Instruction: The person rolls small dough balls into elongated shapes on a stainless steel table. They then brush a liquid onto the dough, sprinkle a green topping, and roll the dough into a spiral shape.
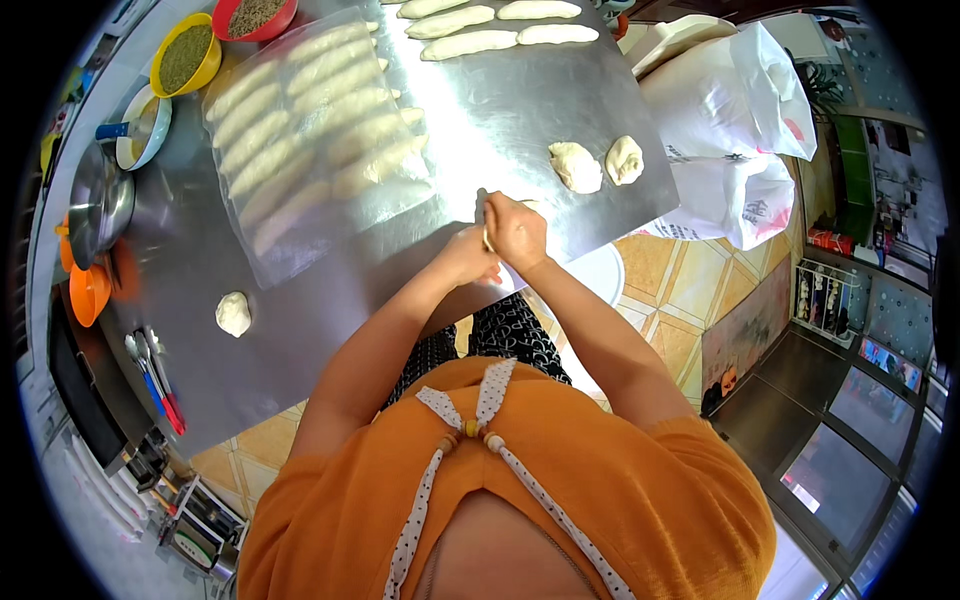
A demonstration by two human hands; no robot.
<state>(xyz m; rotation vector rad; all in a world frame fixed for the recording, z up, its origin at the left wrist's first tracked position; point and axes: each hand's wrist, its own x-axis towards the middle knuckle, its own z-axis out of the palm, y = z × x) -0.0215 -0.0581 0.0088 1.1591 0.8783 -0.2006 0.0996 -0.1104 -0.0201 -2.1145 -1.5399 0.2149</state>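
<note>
At the table's near edge my two hands meet. My right hand (516,232) is curled into a fist against my left hand (468,257), whose fingers are bent too. A narrow dark grey piece (481,204) sticks up beside the right fist; its kind is hidden. A small pale bit (488,240) shows between the hands, perhaps dough. Just beyond the right knuckles lies a low piece of dough (540,208), partly covered. Two dough lumps, one larger (575,167) and one rounder (624,160), rest farther right. Another dough ball (233,314) sits at left.
Clear plastic sheet (262,235) covers rows of dough strips; more strips (468,44) lie uncovered behind. Yellow (208,70) and red (290,22) bowls stand at the far left, spoons (160,380) at the near left. White sacks (735,95) flank the metal table (330,335).
</note>
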